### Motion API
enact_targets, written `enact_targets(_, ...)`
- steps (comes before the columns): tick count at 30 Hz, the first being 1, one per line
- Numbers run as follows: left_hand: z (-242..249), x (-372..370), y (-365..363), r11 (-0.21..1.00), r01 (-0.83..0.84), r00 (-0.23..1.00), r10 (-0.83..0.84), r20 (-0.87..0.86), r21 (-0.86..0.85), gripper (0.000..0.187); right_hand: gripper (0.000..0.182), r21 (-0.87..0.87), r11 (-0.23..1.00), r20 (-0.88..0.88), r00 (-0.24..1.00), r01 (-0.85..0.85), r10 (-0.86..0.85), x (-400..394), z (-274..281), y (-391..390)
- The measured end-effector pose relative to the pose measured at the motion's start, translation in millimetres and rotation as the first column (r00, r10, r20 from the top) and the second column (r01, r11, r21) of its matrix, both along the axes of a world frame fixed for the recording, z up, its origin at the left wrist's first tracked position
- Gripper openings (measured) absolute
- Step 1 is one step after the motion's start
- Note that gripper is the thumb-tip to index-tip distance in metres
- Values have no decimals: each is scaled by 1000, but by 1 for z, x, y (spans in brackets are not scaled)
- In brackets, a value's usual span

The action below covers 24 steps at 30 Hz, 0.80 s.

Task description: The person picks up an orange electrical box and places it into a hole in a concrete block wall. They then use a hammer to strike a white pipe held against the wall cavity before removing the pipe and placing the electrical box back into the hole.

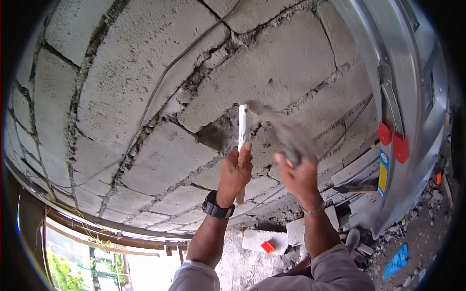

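My left hand (236,167) is closed around a white pipe (243,123), its thumb lying along it. The pipe stands nearly upright in view, its top end at the block wall (272,63) and its lower end showing beneath my fist. Just left of the pipe, a broken-out hole (213,136) opens in a block. My right hand (301,177) grips a trowel (286,133), smeared by motion, whose blade points up and left towards the pipe's top.
A thin cable (158,87) runs across the wall. At right leans a metal ladder (412,97) with red parts. Rubble, a blue plastic scrap (395,261) and loose blocks lie below. A red box (267,247) rests on a pale block. A window (82,257) is at lower left.
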State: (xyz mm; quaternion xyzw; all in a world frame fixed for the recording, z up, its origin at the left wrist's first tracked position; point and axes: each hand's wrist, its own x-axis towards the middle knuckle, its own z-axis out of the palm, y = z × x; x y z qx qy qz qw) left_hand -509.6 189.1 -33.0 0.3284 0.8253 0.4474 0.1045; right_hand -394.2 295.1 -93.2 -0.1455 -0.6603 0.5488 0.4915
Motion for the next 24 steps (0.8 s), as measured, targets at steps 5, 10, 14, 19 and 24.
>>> enact_targets(5,5,2,3,999,-5,999,3,49,44,48,25,-187,971,-736,676,-149,-38,-11,5,-4)
enact_targets(10,-17,-8,-23,999,-30,996,31,82,-24,47,22,91,996,131,991,-10,-2,-22,-5,15)
enact_targets(14,-94,-1,-89,987,-26,997,13,-81,-160,49,22,20,996,-35,996,83,-82,25,-35,0)
enact_targets(19,-75,10,-103,963,-23,983,-28,-183,-270,45,21,-97,995,200,980,25,-5,68,-54,-15)
enact_targets(24,-75,12,-103,957,106,962,-167,-215,-272,30,23,-34,997,-15,997,-72,71,79,-57,-37)
